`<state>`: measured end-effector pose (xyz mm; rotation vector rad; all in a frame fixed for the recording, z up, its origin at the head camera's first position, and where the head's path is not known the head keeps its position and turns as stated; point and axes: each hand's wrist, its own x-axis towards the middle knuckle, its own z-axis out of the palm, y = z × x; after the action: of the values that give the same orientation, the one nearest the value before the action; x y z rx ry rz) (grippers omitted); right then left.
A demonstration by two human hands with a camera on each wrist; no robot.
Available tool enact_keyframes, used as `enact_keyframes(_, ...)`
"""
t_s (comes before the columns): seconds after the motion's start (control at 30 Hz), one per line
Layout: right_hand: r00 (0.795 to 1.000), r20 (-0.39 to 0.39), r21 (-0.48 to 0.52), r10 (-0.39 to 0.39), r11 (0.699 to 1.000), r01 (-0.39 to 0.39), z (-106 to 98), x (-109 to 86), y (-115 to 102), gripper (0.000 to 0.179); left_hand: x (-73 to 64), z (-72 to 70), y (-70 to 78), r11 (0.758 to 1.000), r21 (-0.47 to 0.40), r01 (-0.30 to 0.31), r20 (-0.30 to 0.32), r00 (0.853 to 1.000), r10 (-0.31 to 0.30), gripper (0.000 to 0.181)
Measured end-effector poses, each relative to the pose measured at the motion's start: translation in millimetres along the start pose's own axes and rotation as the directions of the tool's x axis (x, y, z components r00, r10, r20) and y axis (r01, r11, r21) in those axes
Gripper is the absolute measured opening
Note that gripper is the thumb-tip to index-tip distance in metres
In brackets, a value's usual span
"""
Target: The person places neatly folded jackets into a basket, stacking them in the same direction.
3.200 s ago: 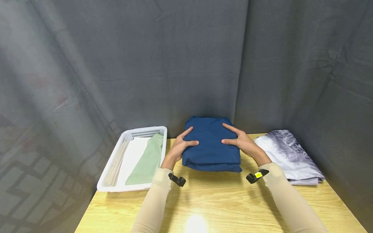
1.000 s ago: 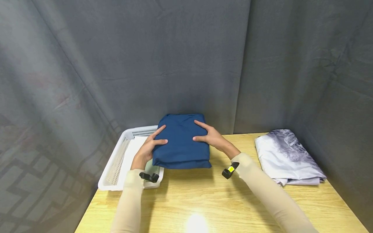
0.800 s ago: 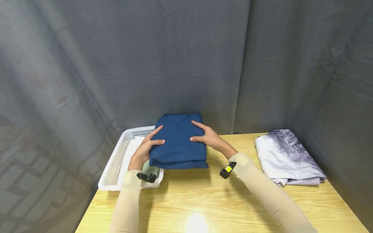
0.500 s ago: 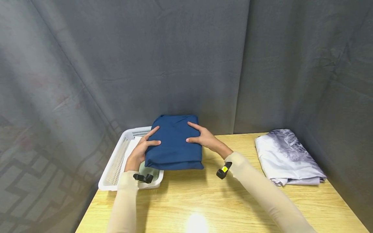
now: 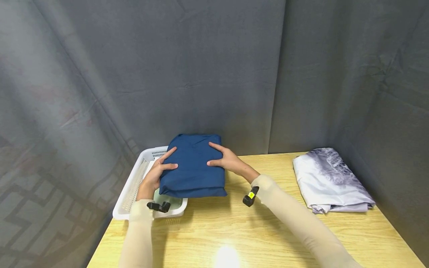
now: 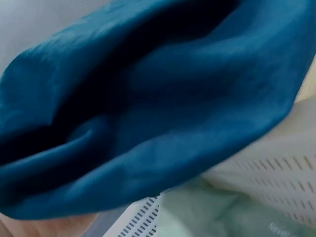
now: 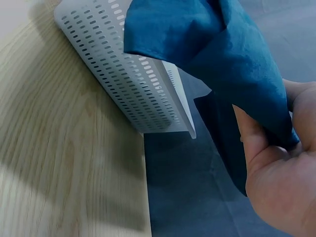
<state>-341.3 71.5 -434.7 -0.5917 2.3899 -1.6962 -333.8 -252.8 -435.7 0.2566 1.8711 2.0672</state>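
A folded dark-blue cloth bundle (image 5: 194, 163) is held up level between both hands, partly over the right side of the white basket (image 5: 125, 197). My left hand (image 5: 155, 175) grips its left edge, thumb and a finger on top. On the opposite edge my right hand (image 5: 231, 162) holds it the same way; in the right wrist view, fingers of the right hand (image 7: 276, 177) reach beneath the blue cloth (image 7: 237, 64). Inside the basket a pale-green cloth (image 6: 197, 207) shows below the bundle in the left wrist view. Most of the basket's contents are hidden by the bundle and left hand.
At the right of the wooden table (image 5: 207, 230) lies a folded white-and-grey patterned cloth (image 5: 328, 178). Grey curtains (image 5: 214, 74) hang behind and at the sides. The perforated basket wall (image 7: 118, 74) stands close to the table's back edge.
Both hands have carried the blue bundle leftward from the middle of the table, and it now covers part of the basket. In the last half second it has also sunk slightly.
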Motion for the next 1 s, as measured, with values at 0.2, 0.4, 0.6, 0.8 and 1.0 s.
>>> enact_keyframes(0.2, 1.0, 0.009, -0.002, 0.004, 1.0, -0.004, 10.4, 3.6, -4.8, 0.088, -7.7, -7.6, 0.5, 1.0, 0.001, 0.004, -0.003, 1.0, -0.004, 0.083)
enact_keyframes(0.4, 1.0, 0.009, -0.006, 0.002, 1.0, -0.002, 17.3, 8.3, -9.1, 0.088, -12.0, -15.7, -0.7, 1.0, 0.012, -0.003, -0.017, 1.0, 0.003, 0.081)
enact_keyframes(0.6, 1.0, 0.027, -0.014, 0.006, 1.0, -0.005, 25.2, 13.6, -10.8, 0.088, -16.4, -25.1, -2.3, 1.0, 0.026, 0.012, -0.022, 1.0, -0.011, 0.082)
enact_keyframes(0.8, 0.999, 0.04, -0.005, 0.008, 1.0, -0.007, 33.4, 18.3, -12.5, 0.088, -22.2, -31.7, -1.2, 0.999, 0.036, 0.01, -0.034, 0.999, -0.008, 0.082)
enact_keyframes(1.0, 0.999, 0.052, 0.01, 0.007, 1.0, -0.008, 43.1, 25.6, -11.6, 0.088, -28.0, -40.6, 0.3, 1.0, 0.025, 0.008, -0.025, 1.0, -0.007, 0.083)
